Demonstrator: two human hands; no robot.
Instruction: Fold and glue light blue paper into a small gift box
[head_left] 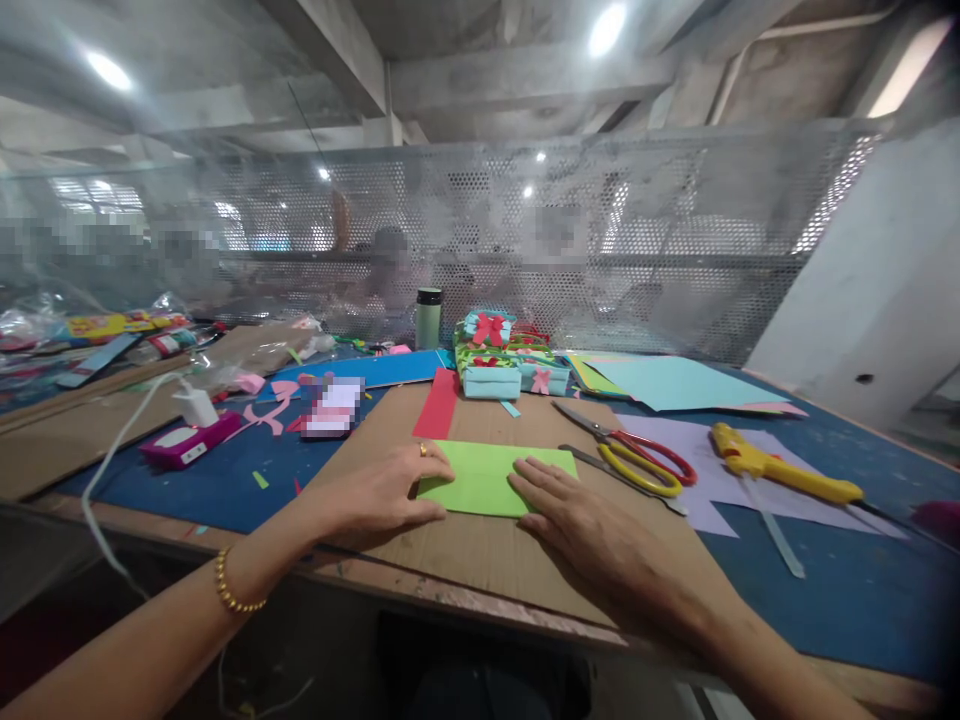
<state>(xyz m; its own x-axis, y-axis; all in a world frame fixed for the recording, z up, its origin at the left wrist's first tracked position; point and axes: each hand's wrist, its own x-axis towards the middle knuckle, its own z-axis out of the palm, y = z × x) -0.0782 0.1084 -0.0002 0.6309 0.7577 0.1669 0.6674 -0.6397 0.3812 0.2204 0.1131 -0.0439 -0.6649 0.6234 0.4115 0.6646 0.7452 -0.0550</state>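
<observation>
A bright green sheet of paper (pixel 480 478), folded into a long rectangle with a faint crease, lies on a brown cardboard sheet (pixel 450 555). My left hand (pixel 382 490) holds its left end, fingers curled over the top and the thumb at the lower corner. On the right end of the paper my right hand (pixel 574 510) rests flat, fingers stretched out. Just beyond the paper is a red paper strip (pixel 436 404). Scissors (pixel 630 455) with red and yellow handles lie to the right, partly over another dark metal blade.
A yellow glue gun (pixel 784 470) lies on purple paper at the right. Coloured sheets (pixel 682 383) are stacked behind it. Small blue paper boxes with bows (pixel 491 380) and a green bottle (pixel 429 320) stand at the back. A phone (pixel 334 407) and a purple power strip (pixel 184 442) are at left.
</observation>
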